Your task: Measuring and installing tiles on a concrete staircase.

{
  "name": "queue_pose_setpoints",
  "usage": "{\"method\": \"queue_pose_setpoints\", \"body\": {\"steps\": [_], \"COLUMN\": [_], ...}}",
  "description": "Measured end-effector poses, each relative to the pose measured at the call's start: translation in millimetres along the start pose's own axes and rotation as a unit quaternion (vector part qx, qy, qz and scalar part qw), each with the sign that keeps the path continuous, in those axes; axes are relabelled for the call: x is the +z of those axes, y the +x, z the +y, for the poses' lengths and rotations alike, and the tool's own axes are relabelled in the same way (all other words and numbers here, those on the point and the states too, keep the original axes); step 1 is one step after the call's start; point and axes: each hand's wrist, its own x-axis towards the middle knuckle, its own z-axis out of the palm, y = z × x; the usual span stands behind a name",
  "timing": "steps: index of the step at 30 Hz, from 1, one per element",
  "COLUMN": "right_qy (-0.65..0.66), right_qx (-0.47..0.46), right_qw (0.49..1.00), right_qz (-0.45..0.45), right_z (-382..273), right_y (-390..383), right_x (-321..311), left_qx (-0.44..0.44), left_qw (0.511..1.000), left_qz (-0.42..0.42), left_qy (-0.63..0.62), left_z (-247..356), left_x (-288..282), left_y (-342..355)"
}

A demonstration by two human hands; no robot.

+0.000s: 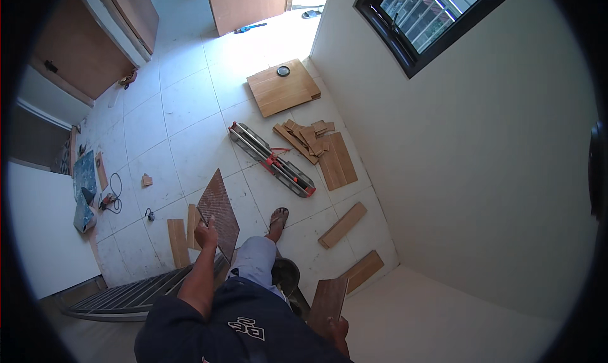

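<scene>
Left to right: a wood-toned strip [178,244] lies on the pale floor [190,157]; the left hand [206,235] grips the left edge of a ribbed brown tile [221,217], held tilted, its long axis slanting from upper left to lower right; a tile cutter [271,163] lies beyond; a smaller brown tile [325,298], long axis pointing forward, is gripped at its near end by the right hand [339,329]

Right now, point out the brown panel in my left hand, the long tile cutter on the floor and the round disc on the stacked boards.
Brown panel [220,216]: head view, middle of its face.
Tile cutter [272,163]: head view, its red middle part.
Round disc [283,71]: head view, its centre.
</scene>
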Motion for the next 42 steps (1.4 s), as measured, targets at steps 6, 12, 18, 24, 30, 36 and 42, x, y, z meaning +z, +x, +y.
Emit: {"method": "queue_pose_setpoints", "body": {"steps": [6, 12, 18, 24, 30, 36, 42], "right_qy": [0.053, 0.023, -0.004, 0.012, -0.129, -0.244, -0.359], "right_qx": [-0.041, -0.052, -0.116, -0.177, -0.330, -0.434, -0.538], "right_qw": [0.998, 0.996, 0.989, 0.981, 0.923, 0.847, 0.754], "right_qz": [0.020, 0.073, 0.092, -0.077, -0.151, -0.184, -0.111], "right_z": [-111, -182, -211, -219, -265, -351, -475], "right_y": [112, 180, 235, 302, 394, 426, 428], "right_x": [-110, -168, -177, -193, -192, -210, -177], "left_qx": [-0.057, -0.095, -0.058, -0.135, -0.259, -0.341, -0.418], "left_qw": [0.997, 0.993, 0.998, 0.988, 0.959, 0.931, 0.899], "left_qz": [-0.028, -0.026, 0.016, 0.076, 0.108, 0.129, 0.129], "left_qy": [0.040, 0.061, -0.008, 0.010, 0.028, 0.008, -0.039], "left_z": [45, 90, 87, 81, 47, 19, -51], "left_x": [19, 5, 9, -8, -1, -6, 0], "left_y": [35, 50, 41, -13, -57, -94, -86]}}
